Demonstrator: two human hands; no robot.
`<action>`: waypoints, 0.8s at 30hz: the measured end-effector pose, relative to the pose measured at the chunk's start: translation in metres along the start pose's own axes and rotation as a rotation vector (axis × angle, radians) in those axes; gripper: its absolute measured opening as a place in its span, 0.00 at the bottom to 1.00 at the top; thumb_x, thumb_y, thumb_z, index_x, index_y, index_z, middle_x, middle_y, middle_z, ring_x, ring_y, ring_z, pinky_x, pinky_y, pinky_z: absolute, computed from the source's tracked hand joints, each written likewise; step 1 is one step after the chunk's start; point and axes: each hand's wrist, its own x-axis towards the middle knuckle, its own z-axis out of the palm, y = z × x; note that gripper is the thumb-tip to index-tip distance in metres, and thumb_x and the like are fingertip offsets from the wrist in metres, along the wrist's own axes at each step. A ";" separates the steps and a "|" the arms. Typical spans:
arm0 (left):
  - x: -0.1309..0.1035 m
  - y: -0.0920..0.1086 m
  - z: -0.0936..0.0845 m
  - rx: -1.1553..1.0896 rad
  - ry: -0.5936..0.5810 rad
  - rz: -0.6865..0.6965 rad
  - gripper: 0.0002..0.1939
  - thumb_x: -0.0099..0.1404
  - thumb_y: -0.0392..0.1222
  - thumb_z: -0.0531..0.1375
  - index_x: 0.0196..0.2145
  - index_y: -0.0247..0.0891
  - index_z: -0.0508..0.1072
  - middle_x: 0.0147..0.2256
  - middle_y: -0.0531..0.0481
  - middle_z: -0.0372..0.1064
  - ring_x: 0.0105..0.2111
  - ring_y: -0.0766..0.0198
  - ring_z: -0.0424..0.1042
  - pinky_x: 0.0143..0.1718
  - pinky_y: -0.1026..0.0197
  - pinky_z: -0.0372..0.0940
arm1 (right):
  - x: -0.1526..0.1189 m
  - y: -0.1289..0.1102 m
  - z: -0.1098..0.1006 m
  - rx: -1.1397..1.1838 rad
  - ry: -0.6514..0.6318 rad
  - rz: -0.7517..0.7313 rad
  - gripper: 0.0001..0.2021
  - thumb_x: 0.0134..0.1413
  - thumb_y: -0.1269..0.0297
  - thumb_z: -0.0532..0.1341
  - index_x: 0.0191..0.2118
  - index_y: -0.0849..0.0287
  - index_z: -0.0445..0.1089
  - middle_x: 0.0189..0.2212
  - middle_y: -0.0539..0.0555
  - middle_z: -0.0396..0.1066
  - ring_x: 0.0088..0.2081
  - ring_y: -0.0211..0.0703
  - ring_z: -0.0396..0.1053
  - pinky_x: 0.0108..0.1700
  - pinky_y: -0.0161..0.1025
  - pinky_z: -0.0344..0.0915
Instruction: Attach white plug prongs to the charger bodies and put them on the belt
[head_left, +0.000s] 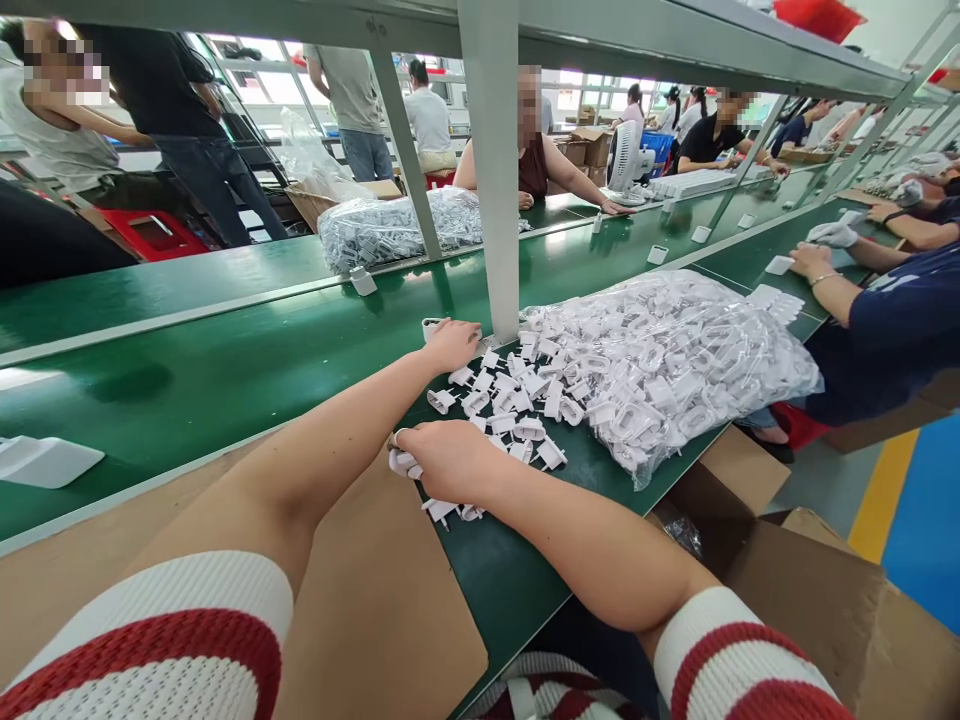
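Note:
My left hand (452, 345) is at the inner edge of the green belt, beside the upright post. Its fingers curl over a white plastic housing (432, 327) whose open end sticks out beyond the hand; part of the grip is hidden. Nearer to me, my right hand (448, 460) is closed on a small white plastic plug part (405, 462), mostly covered by the fingers. Loose white plug parts with pins (517, 395) lie scattered on the green table just beyond and right of it. A few more stick out below the right hand.
A clear bag of white parts (690, 360) lies right of the pile. The post (499, 170) rises behind it. Brown cardboard (382, 590) covers the table's near part. White housings (49, 460) ride the belt. Open cartons (802, 590) stand lower right; co-workers sit around.

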 end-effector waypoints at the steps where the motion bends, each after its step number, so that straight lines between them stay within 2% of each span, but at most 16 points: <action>1: -0.003 0.001 0.002 0.022 -0.019 0.005 0.24 0.67 0.40 0.57 0.58 0.34 0.78 0.62 0.36 0.73 0.68 0.40 0.64 0.76 0.42 0.44 | 0.000 0.000 0.000 0.002 0.004 -0.001 0.16 0.57 0.75 0.65 0.51 0.57 0.69 0.45 0.55 0.78 0.43 0.47 0.77 0.28 0.38 0.53; 6: -0.035 0.000 -0.001 0.095 -0.052 -0.012 0.27 0.68 0.39 0.55 0.62 0.33 0.76 0.66 0.37 0.68 0.68 0.45 0.64 0.72 0.49 0.57 | -0.002 -0.002 0.000 -0.002 0.008 -0.015 0.15 0.58 0.75 0.63 0.51 0.58 0.69 0.45 0.55 0.78 0.42 0.46 0.77 0.28 0.38 0.53; 9: -0.049 -0.002 -0.005 0.123 -0.035 -0.041 0.29 0.67 0.38 0.55 0.64 0.34 0.74 0.67 0.39 0.66 0.69 0.45 0.61 0.73 0.48 0.55 | -0.002 -0.004 0.001 -0.014 0.004 -0.028 0.15 0.56 0.76 0.62 0.48 0.58 0.69 0.43 0.55 0.78 0.41 0.46 0.76 0.27 0.39 0.52; 12: -0.052 -0.005 -0.008 0.139 -0.019 -0.095 0.29 0.65 0.38 0.57 0.63 0.36 0.75 0.65 0.38 0.69 0.68 0.41 0.62 0.72 0.44 0.56 | -0.002 -0.005 0.002 -0.028 -0.009 -0.051 0.15 0.55 0.76 0.63 0.48 0.58 0.68 0.43 0.54 0.78 0.42 0.47 0.76 0.27 0.39 0.51; 15: -0.052 -0.009 -0.011 0.142 0.002 -0.145 0.29 0.64 0.38 0.58 0.63 0.35 0.75 0.64 0.38 0.70 0.64 0.44 0.67 0.69 0.48 0.60 | -0.002 -0.006 0.002 -0.034 -0.022 -0.059 0.14 0.56 0.75 0.63 0.48 0.57 0.68 0.43 0.54 0.78 0.42 0.47 0.76 0.28 0.39 0.51; 17: -0.052 -0.013 -0.015 0.154 0.042 -0.173 0.32 0.62 0.39 0.59 0.65 0.34 0.73 0.66 0.36 0.66 0.65 0.44 0.66 0.69 0.49 0.60 | -0.002 -0.006 0.002 -0.026 -0.020 -0.060 0.14 0.56 0.75 0.63 0.48 0.57 0.68 0.43 0.53 0.78 0.42 0.47 0.76 0.28 0.38 0.52; 19: -0.052 -0.018 -0.021 0.173 0.080 -0.199 0.34 0.61 0.40 0.59 0.65 0.32 0.71 0.67 0.34 0.64 0.67 0.41 0.62 0.71 0.46 0.57 | -0.002 -0.005 0.003 -0.017 -0.012 -0.062 0.15 0.57 0.75 0.63 0.49 0.57 0.68 0.43 0.53 0.78 0.41 0.46 0.76 0.27 0.38 0.52; 21: -0.051 -0.022 -0.026 0.184 0.081 -0.214 0.31 0.60 0.41 0.60 0.61 0.31 0.75 0.63 0.32 0.69 0.67 0.37 0.62 0.70 0.43 0.56 | -0.001 -0.004 0.004 -0.017 -0.009 -0.064 0.15 0.56 0.75 0.63 0.49 0.56 0.68 0.42 0.52 0.78 0.41 0.46 0.76 0.27 0.38 0.51; 24: -0.051 -0.023 -0.029 0.170 0.054 -0.215 0.20 0.62 0.41 0.59 0.48 0.33 0.82 0.53 0.33 0.76 0.57 0.39 0.72 0.64 0.45 0.65 | -0.001 -0.004 0.005 -0.029 -0.008 -0.066 0.15 0.56 0.75 0.63 0.48 0.56 0.68 0.42 0.52 0.77 0.41 0.46 0.76 0.27 0.38 0.51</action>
